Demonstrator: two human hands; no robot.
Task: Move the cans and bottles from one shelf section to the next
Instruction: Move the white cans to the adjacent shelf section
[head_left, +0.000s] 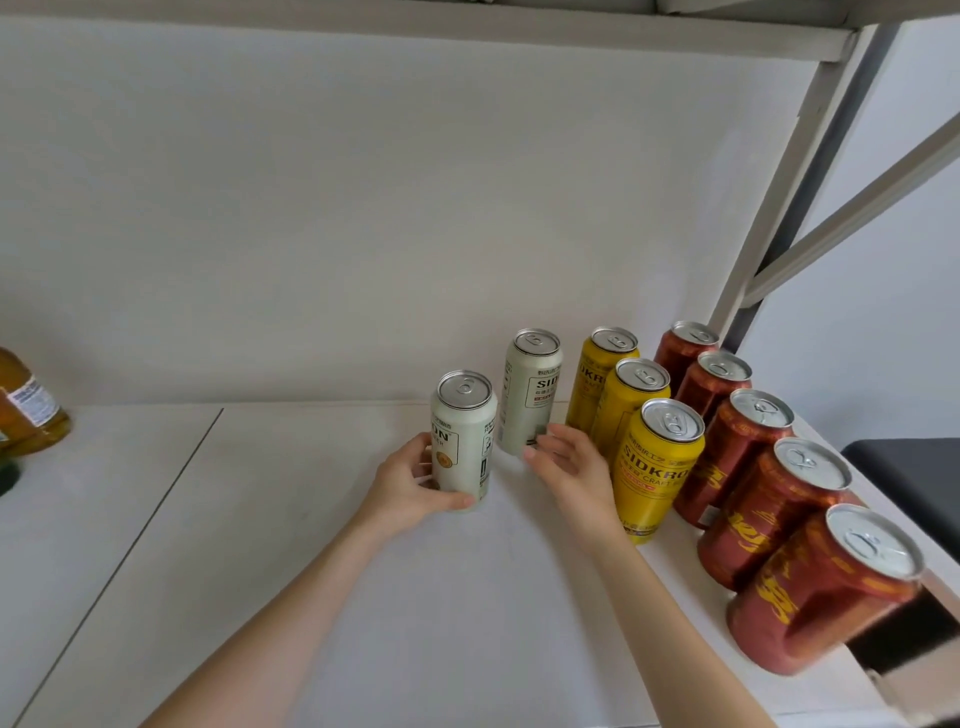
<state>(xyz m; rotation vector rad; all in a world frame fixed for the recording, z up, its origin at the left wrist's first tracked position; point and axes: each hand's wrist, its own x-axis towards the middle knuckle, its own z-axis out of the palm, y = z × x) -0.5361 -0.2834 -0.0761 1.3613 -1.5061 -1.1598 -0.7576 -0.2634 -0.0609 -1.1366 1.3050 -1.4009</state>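
Head view of a shelf transfer. The left hand (415, 488) holds the nearer tall white aluminium can with a silver pull-tab lid (465, 441), thumb and fingers curled round its lower half. The can is upright at the level of the white shelf board (311, 597). Whether its base touches the board cannot be told.

The right hand (571, 467) holds nothing. Its fingers are loosely spread, with the tips at the foot of the second white can (530, 395) just behind; contact there is unclear. To the right stand a row of three tall yellow cans (657, 467) and a row of five red cans with gold lettering (769, 499), close-packed beside the grey shelf upright (789, 176). An amber glass bottle with a white label (31, 415) shows at the far left, beyond the dark seam (130, 535) in the board.

The step in hand appears to be the handling of one white can at the open end of the rows. Setting down and lifting cannot be distinguished. Either way, the next move calls for keeping the can vertical and clear of its neighbour, with the free hand steadying the rear can.
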